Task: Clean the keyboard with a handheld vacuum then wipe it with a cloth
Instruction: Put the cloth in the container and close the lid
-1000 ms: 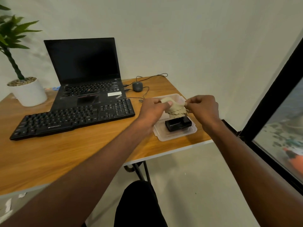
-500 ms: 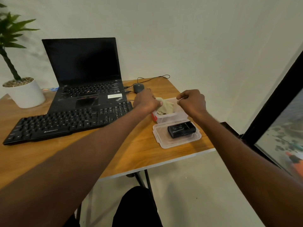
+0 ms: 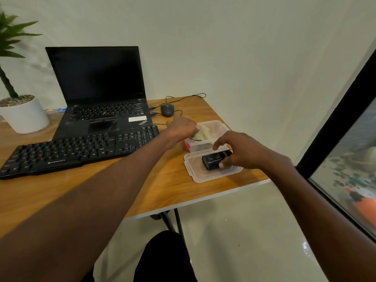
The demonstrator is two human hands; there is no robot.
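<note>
A black external keyboard lies on the wooden table in front of an open laptop. To its right, a clear plastic box holds a pale yellow-green cloth; my left hand pinches that cloth at the box's left rim. Nearer me, the box's clear lid lies flat with a small black handheld vacuum on it. My right hand reaches over the vacuum, thumb and fingers curled around its right end.
A grey wired mouse and its cable lie behind the box. A white pot with a plant stands at the far left. The table's right edge is close to the lid; a dark window frame is beyond.
My right hand let go of the cloth and dropped onto the black vacuum on the lid. My left hand lowered the cloth into the clear box.
</note>
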